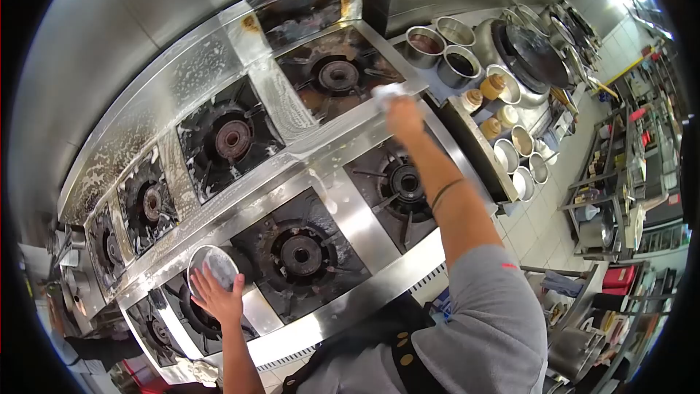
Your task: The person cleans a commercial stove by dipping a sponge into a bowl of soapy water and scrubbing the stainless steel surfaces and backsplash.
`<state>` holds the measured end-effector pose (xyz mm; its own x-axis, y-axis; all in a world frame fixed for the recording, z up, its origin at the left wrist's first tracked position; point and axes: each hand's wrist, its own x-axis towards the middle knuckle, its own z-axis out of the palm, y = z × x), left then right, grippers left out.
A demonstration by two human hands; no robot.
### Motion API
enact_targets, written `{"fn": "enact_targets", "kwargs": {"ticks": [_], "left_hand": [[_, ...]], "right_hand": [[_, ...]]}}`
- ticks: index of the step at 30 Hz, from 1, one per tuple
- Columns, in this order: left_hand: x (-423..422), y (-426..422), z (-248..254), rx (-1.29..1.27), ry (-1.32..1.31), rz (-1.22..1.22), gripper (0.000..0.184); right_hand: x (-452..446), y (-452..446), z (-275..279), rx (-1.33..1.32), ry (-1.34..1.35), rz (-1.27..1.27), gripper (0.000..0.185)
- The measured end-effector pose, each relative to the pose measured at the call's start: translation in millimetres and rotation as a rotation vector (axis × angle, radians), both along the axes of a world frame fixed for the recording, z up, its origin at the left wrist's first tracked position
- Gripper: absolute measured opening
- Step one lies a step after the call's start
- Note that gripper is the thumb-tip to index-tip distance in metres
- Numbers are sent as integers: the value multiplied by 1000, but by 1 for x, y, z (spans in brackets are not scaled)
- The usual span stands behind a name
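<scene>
A white cloth or pad point(389, 91) is under the fingers of my right hand point(405, 118), pressed on the steel ledge near the back right burner point(337, 76); the hand is slightly blurred. My left hand point(217, 293) has its fingers spread on a round metal bowl point(213, 266) at the front left of the stove; whether it grips the rim is hard to tell. White foam streaks cover the steel stovetop point(292, 102) between the burners and the backsplash point(182, 66).
Pots of dark sauce point(459, 64), squeeze bottles point(493, 86) and small metal bowls point(523, 140) stand right of the stove, beside a wok point(536, 51). Shelving point(620, 175) lines the far right. A crumpled cloth point(203, 372) lies at the front left edge. Another person's sleeve point(64, 350) shows far left.
</scene>
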<state>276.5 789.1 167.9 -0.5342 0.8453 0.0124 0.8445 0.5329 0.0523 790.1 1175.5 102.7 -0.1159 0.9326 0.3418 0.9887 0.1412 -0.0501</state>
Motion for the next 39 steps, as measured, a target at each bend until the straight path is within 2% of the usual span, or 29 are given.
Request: {"fn": "enact_targets", "kwargs": {"ticks": [1, 3, 4, 6, 8, 12, 14, 16, 19, 20, 22, 23, 24, 27, 29, 31, 33, 37, 39], "left_hand": [[-5, -2, -9, 68, -11, 0, 100], [-23, -8, -24, 340, 28, -86, 91], [-26, -5, -27, 364, 67, -46, 90], [-30, -3, -34, 400, 85, 56, 86], [-38, -2, -41, 360, 76, 143, 84], [-20, 7, -25, 230, 87, 218, 83], [-29, 0, -35, 153, 133, 200, 83], [-31, 0, -35, 139, 123, 169, 81], [-27, 1, -30, 130, 115, 155, 80], [-26, 1, -27, 132, 106, 141, 80], [-26, 1, -27, 136, 118, 133, 79], [-27, 0, -26, 138, 117, 108, 79], [-28, -1, -25, 153, 98, 76, 79], [-21, 4, -18, 114, 96, 102, 79], [-19, 5, -16, 97, 88, 126, 81], [-18, 7, -16, 98, 101, 126, 82], [-17, 12, -17, 111, 87, 121, 82], [-16, 9, -14, 120, 80, 139, 83], [-14, 11, -13, 132, 81, 129, 83]], "right_hand": [[-9, -5, -38, 119, -176, 71, 30], [-31, -45, 22, -22, 249, 382, 37], [-16, -37, 13, 10, 284, 364, 36], [33, -5, 7, 91, 170, 125, 38], [83, 32, 13, 18, 125, -30, 39], [98, 66, 40, -37, 135, 194, 35], [97, 108, 33, -61, 150, 281, 31], [85, 175, 29, 1, 166, 372, 27], [38, 277, 26, -11, 110, 318, 25], [24, 299, 44, -85, -19, 366, 24], [-5, 355, 48, -200, -68, 256, 25], [-15, 354, 64, -206, -9, 231, 26], [-26, 374, 52, -203, 19, 215, 26], [-73, 362, 61, -193, 95, 200, 25], [-104, 348, 61, -193, -87, 303, 26], [-151, 313, 68, -288, -14, 342, 27], [-180, 287, 77, -260, -228, 431, 27], [-178, 284, 93, -207, -155, 411, 28], [-145, 308, 98, -287, -170, 497, 23]]}}
